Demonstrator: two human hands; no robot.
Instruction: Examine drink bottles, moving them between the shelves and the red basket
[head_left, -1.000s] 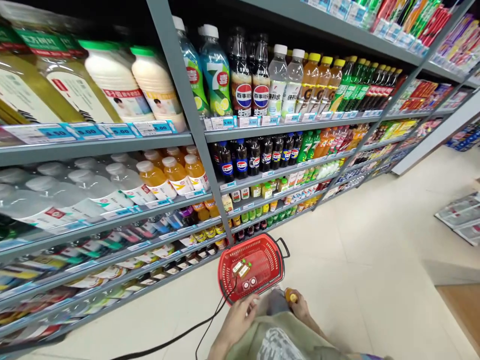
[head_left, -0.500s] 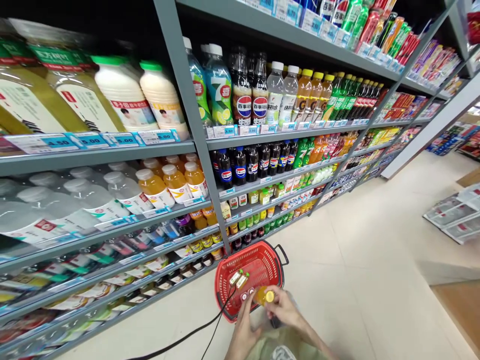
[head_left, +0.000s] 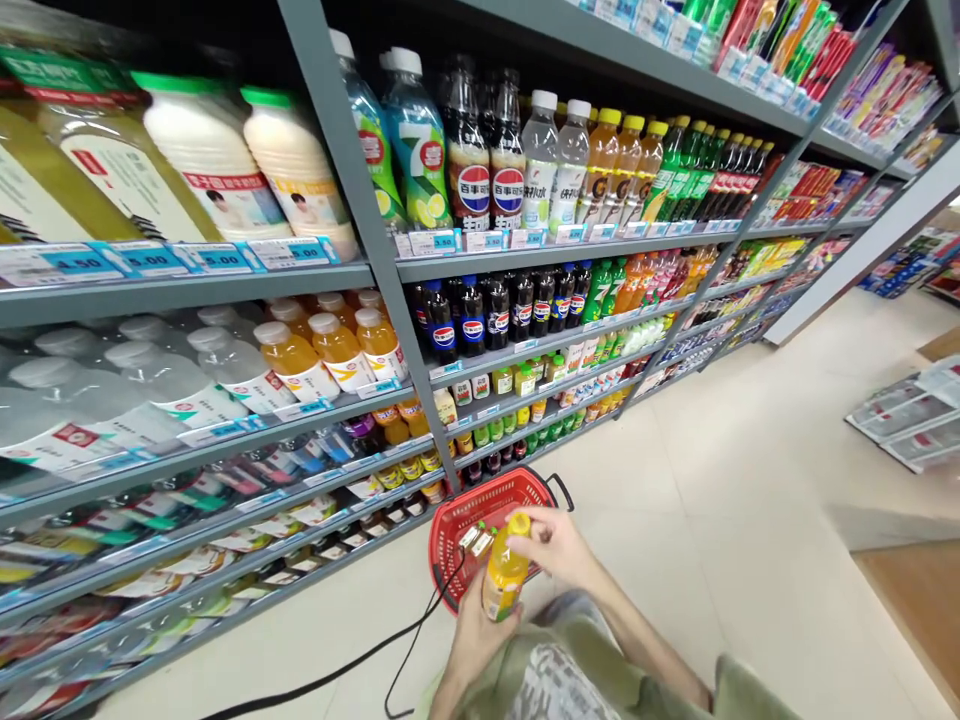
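I hold an orange drink bottle (head_left: 504, 572) with a yellow cap upright in front of me, above a red shopping basket (head_left: 450, 535) on the floor. My left hand (head_left: 472, 628) is wrapped round the bottle's lower part. My right hand (head_left: 551, 548) grips its neck and cap from the right. Small bottles lie in the basket, partly hidden by the bottle and my hands.
Grey shelving (head_left: 375, 268) full of drink bottles runs along the left and into the distance. A black cable (head_left: 337, 672) trails over the pale tiled floor (head_left: 735, 520). Stacked packs (head_left: 911, 420) lie on the floor at the right.
The bottle has risen from low by the basket to upright in front of me. My left hand has closed round its base, and my right hand has moved up with it.
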